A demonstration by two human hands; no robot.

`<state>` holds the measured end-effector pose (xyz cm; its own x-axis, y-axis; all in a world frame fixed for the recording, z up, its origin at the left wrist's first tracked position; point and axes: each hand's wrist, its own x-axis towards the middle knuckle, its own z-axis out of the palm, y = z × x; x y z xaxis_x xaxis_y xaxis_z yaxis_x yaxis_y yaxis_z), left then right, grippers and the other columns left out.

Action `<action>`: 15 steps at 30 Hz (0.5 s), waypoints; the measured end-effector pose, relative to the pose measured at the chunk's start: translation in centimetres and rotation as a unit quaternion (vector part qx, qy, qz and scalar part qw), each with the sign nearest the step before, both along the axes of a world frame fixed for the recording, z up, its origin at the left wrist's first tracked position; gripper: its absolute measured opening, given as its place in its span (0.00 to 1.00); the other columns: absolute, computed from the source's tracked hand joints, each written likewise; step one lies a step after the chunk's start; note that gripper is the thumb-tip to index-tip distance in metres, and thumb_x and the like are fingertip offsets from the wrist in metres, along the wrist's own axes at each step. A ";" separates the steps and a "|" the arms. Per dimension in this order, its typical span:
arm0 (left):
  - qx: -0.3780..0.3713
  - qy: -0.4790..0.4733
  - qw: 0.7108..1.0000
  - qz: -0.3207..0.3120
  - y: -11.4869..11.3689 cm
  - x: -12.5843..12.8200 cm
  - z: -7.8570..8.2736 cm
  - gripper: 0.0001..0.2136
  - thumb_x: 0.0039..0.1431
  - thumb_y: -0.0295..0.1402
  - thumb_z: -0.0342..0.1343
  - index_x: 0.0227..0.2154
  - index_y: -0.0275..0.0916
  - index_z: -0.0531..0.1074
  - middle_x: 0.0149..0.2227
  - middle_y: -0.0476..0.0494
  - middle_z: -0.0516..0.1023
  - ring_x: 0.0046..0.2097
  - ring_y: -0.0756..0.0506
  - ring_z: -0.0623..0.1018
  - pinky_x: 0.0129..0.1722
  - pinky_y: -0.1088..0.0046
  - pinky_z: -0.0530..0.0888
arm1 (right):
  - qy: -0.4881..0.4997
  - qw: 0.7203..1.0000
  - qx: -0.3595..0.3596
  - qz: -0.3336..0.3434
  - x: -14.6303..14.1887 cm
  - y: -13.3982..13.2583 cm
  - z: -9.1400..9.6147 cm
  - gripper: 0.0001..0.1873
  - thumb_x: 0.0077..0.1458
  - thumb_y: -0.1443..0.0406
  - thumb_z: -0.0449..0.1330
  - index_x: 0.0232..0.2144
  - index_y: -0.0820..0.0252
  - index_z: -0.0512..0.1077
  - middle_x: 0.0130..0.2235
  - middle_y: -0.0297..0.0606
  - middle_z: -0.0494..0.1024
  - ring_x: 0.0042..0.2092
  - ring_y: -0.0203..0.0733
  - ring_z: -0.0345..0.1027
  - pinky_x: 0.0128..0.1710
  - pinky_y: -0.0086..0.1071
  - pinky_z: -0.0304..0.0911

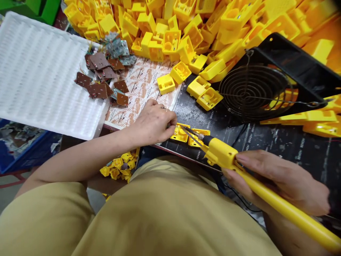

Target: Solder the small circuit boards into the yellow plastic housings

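My right hand point(279, 181) is wrapped round a yellow soldering iron point(222, 153) with a thin feed tube beside its tip. The tip reaches into a small open yellow plastic housing point(181, 133) lying on the black bench top. A second open yellow housing half point(197, 137) lies right beside it, partly behind the iron. At the first housing's left edge is my left hand point(157, 122), fingers pinched together and a ring on one of them. Whatever sits between those fingertips is mostly hidden.
A big heap of yellow housings point(170, 39) fills the back, with several loose ones nearer. A black fan with a wire guard point(247, 96) stands at right. Brown circuit boards point(99, 90) lie beside a white foam tray point(45, 74). Below left is a blue crate point(29, 156).
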<state>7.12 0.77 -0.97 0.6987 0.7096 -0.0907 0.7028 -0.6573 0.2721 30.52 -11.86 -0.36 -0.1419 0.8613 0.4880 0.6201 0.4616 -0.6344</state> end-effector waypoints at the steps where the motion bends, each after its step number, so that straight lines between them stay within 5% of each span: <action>1: -0.005 0.008 1.000 -0.001 0.1 0.1 0.1 0.10 0.54 0.33 0.50 0.29 0.38 0.77 0.28 0.45 0.81 0.35 0.44 0.76 0.48 0.59 0.63 | -0.013 0.999 0.016 0.035 0.1 0.3 -0.2 0.10 0.54 0.66 0.65 0.40 0.56 0.71 0.29 0.31 0.76 0.29 0.32 0.73 0.26 0.22 0.69; 7: -0.020 0.028 0.999 -0.003 0.6 0.6 0.7 0.10 0.52 0.33 0.50 0.27 0.39 0.77 0.25 0.47 0.80 0.32 0.46 0.76 0.46 0.61 0.64 | -0.075 0.995 0.032 0.057 0.3 1.4 -0.6 0.08 0.59 0.62 0.60 0.28 0.55 0.70 0.27 0.30 0.74 0.27 0.30 0.70 0.25 0.22 0.68; 15: -0.028 0.023 0.999 -0.006 0.8 0.8 0.6 0.09 0.51 0.33 0.51 0.26 0.39 0.76 0.25 0.47 0.79 0.33 0.45 0.76 0.46 0.61 0.65 | -0.112 0.982 0.088 0.126 0.5 2.0 0.4 0.08 0.52 0.67 0.67 0.33 0.59 0.69 0.29 0.33 0.76 0.28 0.31 0.70 0.28 0.24 0.69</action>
<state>7.90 1.57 -0.41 0.7018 0.6936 -0.1624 0.7073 -0.6512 0.2751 31.04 -9.90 0.07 -0.4601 0.6898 0.5590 0.5863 0.7089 -0.3921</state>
